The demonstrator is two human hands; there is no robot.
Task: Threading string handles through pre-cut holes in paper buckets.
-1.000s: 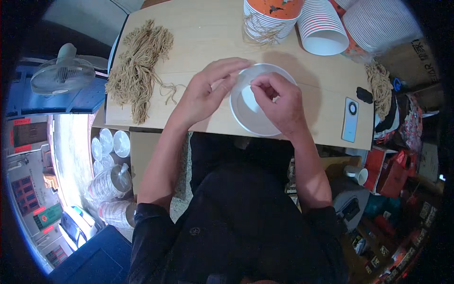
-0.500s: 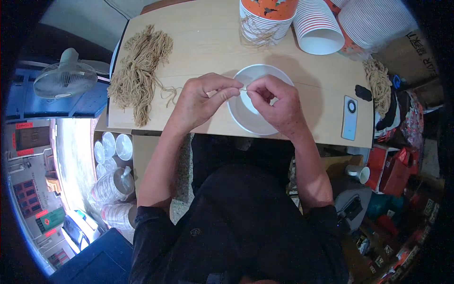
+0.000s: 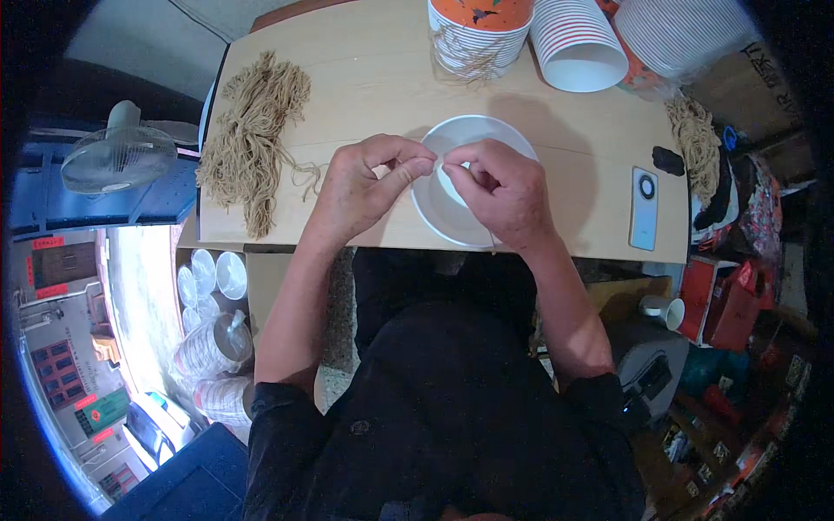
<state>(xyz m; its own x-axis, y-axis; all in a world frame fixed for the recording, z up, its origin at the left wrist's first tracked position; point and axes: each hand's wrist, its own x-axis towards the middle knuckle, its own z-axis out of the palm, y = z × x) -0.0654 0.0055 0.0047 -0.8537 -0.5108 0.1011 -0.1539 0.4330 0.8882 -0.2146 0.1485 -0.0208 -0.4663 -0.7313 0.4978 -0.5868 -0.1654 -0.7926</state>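
Note:
Over a white round paper bucket (image 3: pixel 431 207) near the table's front edge, my two hands meet with fingertips almost touching. My left hand (image 3: pixel 363 187) pinches thumb against forefinger; what lies between them is too small to make out. My right hand (image 3: pixel 508 193) is also closed in a pinch, and a thin string (image 3: pixel 494 240) shows just below it, over the bucket's near rim. The bucket stands with its mouth up, partly covered by my right hand. To the left lies a bundle of tan twine (image 3: pixel 252 139), a few loose strands reaching toward my left wrist.
Stacked orange and white paper buckets (image 3: pixel 479 43) stand at the back, beside a white stack lying tilted (image 3: pixel 584 68). A phone (image 3: pixel 644 210), a small dark object (image 3: pixel 667 161) and more twine (image 3: pixel 694 148) lie at the right. A fan (image 3: pixel 120 156) is at the left.
My hands have moved slightly left, fingertips still close together. A thin string now shows below my right hand. The whole view has shifted a little.

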